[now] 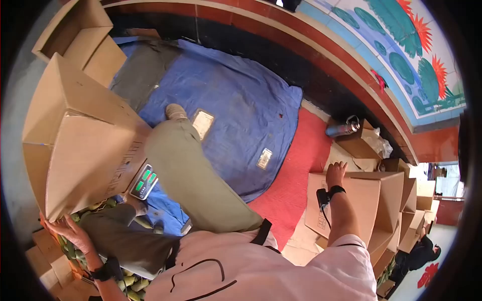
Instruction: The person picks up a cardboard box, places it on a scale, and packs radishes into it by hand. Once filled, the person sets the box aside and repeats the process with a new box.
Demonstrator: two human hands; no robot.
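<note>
At the lower left, my left hand [75,234] touches the bottom edge of a large open cardboard box [88,160], its fingers apart. Just right of that box, a scale [144,182] with green lit digits stands beside my leg. Over on the right, my right hand [336,174] rests at the upper edge of another cardboard box [341,200]; its fingers look bent and what they hold, if anything, is hidden. Green produce [133,285] lies below and beside my left arm.
A blue sheet [236,120] covers the floor ahead, with a red mat [288,188] at its right. A metal bottle [343,129] lies near a small box. More boxes [409,195] line the right side, where a person in dark clothes [419,258] is present.
</note>
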